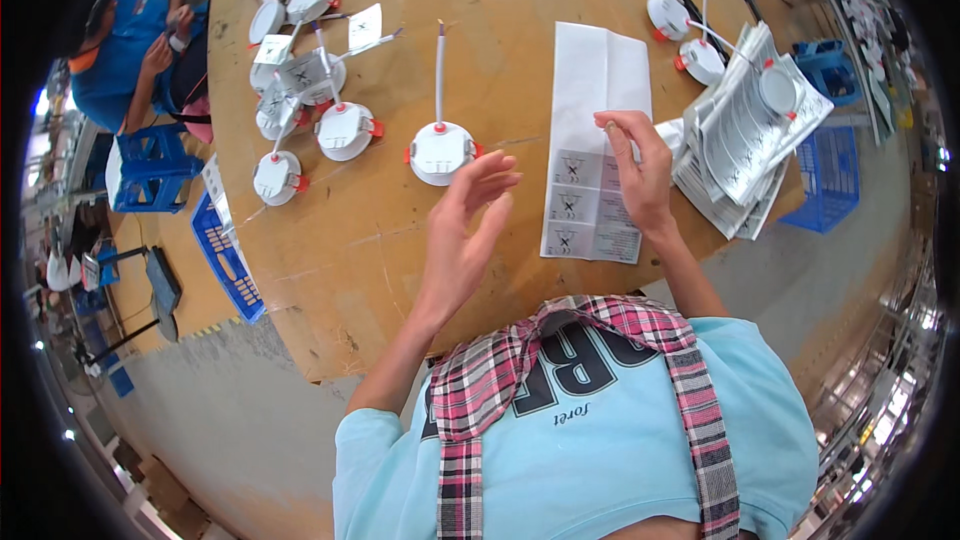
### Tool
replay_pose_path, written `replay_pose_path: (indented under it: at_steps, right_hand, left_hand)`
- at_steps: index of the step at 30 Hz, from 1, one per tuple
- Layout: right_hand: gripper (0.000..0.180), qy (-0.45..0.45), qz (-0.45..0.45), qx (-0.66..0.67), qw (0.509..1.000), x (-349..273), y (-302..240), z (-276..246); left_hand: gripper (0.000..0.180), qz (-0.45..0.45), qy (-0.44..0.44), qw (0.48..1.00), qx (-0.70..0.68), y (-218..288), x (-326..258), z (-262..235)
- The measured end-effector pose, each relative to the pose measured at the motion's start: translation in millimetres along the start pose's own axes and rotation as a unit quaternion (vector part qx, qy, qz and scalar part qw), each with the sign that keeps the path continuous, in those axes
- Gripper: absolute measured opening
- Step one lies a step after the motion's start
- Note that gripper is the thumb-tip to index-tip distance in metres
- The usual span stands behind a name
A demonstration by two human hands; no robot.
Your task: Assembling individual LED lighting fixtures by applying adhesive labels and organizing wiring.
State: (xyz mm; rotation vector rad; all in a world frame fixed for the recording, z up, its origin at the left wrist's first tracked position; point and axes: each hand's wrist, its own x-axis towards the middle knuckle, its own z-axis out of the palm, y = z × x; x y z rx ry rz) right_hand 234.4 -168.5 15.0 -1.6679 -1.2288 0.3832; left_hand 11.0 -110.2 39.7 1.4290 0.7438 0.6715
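Observation:
My left hand [468,230] is held over the table with its fingers stretched out and parted from the thumb. Just beyond its fingertips stands a round white downlight [440,152], with red clips at its sides and a white cable pointing up and away. A partly bare label sheet [600,75] lies flat to the right, with grey printed labels left on its nearer part. Over this sheet's right edge is my right hand [645,168], its fingers curled and drawn toward the thumb. Anything between those fingertips is too small to make out.
Several downlights [342,130] with cables crowd the table's left side, some bearing silvery labels [365,28]. A stack of label sheets [740,140] sits at the right, a downlight [778,90] on top. A co-worker [130,50] sits beyond the left edge. Blue baskets [228,258] flank the table.

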Motion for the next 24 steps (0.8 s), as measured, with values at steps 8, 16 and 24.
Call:
replay_pose_path:
  at_steps: [8,16,24]
  right_hand:
    - [0.016,0.005,0.068,0.081,0.994,-14.3,24.6,3.8]
    - [0.015,0.013,0.052,0.134,0.99,-11.6,32.5,9.4]
    - [0.013,0.005,0.032,0.114,0.993,-9.5,25.9,4.8]
  left_hand:
    - [0.062,-0.213,-0.077,0.967,-0.116,-21.0,53.4,27.3]
    - [0.075,-0.122,-0.061,0.984,0.113,-9.9,55.4,29.1]
    - [0.087,-0.29,-0.138,0.946,-0.04,-7.6,78.2,27.5]
